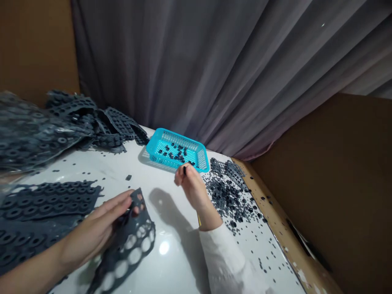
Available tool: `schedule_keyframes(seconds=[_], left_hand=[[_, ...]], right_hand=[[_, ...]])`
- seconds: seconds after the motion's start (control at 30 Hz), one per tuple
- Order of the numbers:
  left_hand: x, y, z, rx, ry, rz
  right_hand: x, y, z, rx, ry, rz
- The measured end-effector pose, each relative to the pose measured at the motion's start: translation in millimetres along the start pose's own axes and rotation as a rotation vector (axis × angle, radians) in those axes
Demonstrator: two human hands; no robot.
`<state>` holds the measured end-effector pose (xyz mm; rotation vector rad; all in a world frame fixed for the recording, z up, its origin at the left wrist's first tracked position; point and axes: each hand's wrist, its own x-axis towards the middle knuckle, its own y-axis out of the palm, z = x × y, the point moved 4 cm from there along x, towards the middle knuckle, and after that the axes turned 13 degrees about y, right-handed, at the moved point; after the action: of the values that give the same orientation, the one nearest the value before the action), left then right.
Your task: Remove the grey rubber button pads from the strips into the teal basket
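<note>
My left hand is closed on a dark grey rubber sheet with rows of round holes, which hangs down toward the front of the table. Pinched between the fingers of my right hand is a small black rubber piece. That hand is raised just in front of the turquoise plastic basket, whose floor bears several small black pieces. More sheets with raised rings lie flat to the left of my left hand.
A clear bag of ringed rubber parts and piled perforated sheets occupy the back left. Black scraps are strewn over the right side of the white table. Cardboard walls and a grey curtain enclose it.
</note>
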<state>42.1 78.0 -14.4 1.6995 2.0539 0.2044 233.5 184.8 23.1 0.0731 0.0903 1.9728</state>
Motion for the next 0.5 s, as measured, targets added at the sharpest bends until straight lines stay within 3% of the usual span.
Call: schedule_keyframes(seconds=[0.1,0.2,0.3,0.4,0.5], left_hand=[[0,-1.0,3,-0.063,-0.106,-0.080],[0,4.2,0,-0.068,-0.100,0.007],[2,6.2,-2,-0.032,-0.061,0.065],[6,-4.2,6,0.045,-0.062,-0.041],[10,-16.1,23,0.049,-0.107,-0.117]], right_hand=[[26,-41,20,-0.372,-0.039,-0.203],[55,-73,24,-0.506,0.053,-0.302],[73,-78,14,-0.405,0.159,-0.121],[77,-70,6,-0.209,0.221,0.078],[79,-62,4,-0.063,0.260,0.171]])
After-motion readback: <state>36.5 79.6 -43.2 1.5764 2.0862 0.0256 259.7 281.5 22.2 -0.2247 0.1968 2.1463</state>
